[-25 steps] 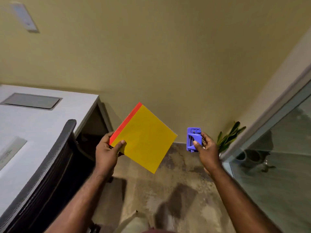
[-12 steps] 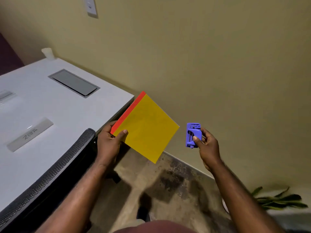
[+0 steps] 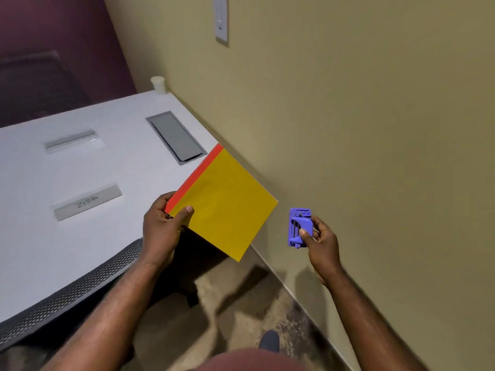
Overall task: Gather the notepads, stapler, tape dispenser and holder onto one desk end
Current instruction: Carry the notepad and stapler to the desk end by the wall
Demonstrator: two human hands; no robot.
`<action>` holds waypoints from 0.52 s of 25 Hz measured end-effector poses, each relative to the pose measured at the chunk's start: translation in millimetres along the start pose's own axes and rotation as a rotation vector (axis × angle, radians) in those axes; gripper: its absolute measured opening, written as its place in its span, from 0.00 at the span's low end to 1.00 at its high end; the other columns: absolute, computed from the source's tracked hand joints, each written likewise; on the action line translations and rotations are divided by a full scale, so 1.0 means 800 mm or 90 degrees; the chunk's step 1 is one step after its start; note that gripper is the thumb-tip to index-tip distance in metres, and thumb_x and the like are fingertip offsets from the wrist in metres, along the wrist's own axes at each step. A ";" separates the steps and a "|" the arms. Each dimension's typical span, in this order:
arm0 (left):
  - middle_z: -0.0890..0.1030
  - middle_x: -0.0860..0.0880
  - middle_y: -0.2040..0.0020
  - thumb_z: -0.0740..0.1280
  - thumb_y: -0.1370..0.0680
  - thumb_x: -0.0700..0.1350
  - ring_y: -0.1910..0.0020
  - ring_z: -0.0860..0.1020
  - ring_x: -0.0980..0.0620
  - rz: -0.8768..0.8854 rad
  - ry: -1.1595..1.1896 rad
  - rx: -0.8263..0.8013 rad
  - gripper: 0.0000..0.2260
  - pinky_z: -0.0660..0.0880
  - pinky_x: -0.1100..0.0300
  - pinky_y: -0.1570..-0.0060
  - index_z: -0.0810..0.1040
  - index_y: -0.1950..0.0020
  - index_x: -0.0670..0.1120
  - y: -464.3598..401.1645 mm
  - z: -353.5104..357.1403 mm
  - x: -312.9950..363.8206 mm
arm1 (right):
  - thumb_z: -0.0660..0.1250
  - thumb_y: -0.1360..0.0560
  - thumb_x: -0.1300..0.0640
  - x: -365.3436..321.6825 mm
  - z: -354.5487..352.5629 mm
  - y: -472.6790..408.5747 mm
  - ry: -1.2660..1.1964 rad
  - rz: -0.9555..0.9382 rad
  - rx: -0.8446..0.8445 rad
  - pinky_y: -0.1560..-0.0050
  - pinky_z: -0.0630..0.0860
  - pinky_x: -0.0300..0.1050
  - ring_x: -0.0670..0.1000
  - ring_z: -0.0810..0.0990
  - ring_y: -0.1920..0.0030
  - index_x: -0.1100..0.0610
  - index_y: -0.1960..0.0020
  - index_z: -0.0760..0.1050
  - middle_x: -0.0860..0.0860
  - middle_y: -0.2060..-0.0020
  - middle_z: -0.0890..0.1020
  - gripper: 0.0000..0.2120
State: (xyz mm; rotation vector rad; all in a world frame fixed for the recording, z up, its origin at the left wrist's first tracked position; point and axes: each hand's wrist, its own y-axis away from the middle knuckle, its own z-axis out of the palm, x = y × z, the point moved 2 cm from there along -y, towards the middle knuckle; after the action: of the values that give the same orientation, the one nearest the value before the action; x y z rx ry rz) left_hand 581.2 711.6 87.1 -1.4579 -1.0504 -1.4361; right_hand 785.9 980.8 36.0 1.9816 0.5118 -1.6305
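I've swung toward the white desk (image 3: 88,236); my left hand (image 3: 160,231) pinches the yellow notepad (image 3: 227,204), my right hand (image 3: 321,242) grips the purple stapler (image 3: 299,227), chair back (image 3: 80,287) between.

Notepad (image 3: 225,202) yellow, red edge strip; stapler (image 3: 299,227) purple; desk (image 3: 53,242) white; wall (image 3: 375,129) tan.
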 end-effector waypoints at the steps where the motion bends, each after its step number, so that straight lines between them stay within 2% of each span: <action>1: 0.82 0.55 0.49 0.71 0.25 0.44 0.49 0.82 0.49 0.000 0.003 0.035 0.13 0.81 0.51 0.57 0.78 0.48 0.63 -0.005 0.001 0.002 | 0.65 0.25 0.68 -0.004 0.007 -0.022 0.000 -0.006 -0.031 0.45 0.79 0.43 0.52 0.80 0.41 0.59 0.31 0.69 0.55 0.41 0.81 0.23; 4: 0.83 0.55 0.51 0.71 0.24 0.41 0.54 0.83 0.51 0.003 0.019 0.130 0.14 0.81 0.59 0.65 0.78 0.49 0.62 -0.013 -0.001 0.009 | 0.65 0.25 0.68 -0.023 0.034 -0.079 0.009 -0.027 -0.118 0.51 0.79 0.33 0.49 0.81 0.44 0.57 0.32 0.70 0.53 0.43 0.81 0.22; 8: 0.83 0.60 0.53 0.70 0.24 0.41 0.55 0.83 0.57 0.004 0.012 0.232 0.15 0.82 0.56 0.62 0.77 0.50 0.63 -0.020 -0.016 0.014 | 0.66 0.24 0.67 -0.046 0.080 -0.145 0.029 -0.045 -0.205 0.52 0.79 0.33 0.50 0.81 0.44 0.58 0.32 0.71 0.53 0.43 0.82 0.21; 11: 0.82 0.57 0.50 0.71 0.24 0.42 0.52 0.82 0.52 0.006 0.021 0.311 0.14 0.80 0.53 0.60 0.77 0.48 0.62 -0.039 -0.038 0.008 | 0.66 0.24 0.67 -0.060 0.127 -0.192 0.051 -0.058 -0.248 0.55 0.77 0.29 0.50 0.81 0.44 0.59 0.32 0.70 0.53 0.43 0.81 0.22; 13: 0.82 0.56 0.49 0.71 0.24 0.42 0.49 0.81 0.50 0.007 0.039 0.350 0.13 0.80 0.53 0.59 0.77 0.46 0.60 -0.057 -0.054 0.000 | 0.65 0.24 0.67 -0.068 0.162 -0.219 0.081 -0.068 -0.260 0.53 0.76 0.31 0.51 0.80 0.42 0.60 0.32 0.70 0.53 0.42 0.81 0.21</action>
State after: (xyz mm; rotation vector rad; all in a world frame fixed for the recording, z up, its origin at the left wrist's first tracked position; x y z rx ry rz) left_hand 524.6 685.3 88.0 -1.0132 -1.2701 -1.0595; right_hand 570.1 1042.9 44.6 1.7779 0.9333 -1.3337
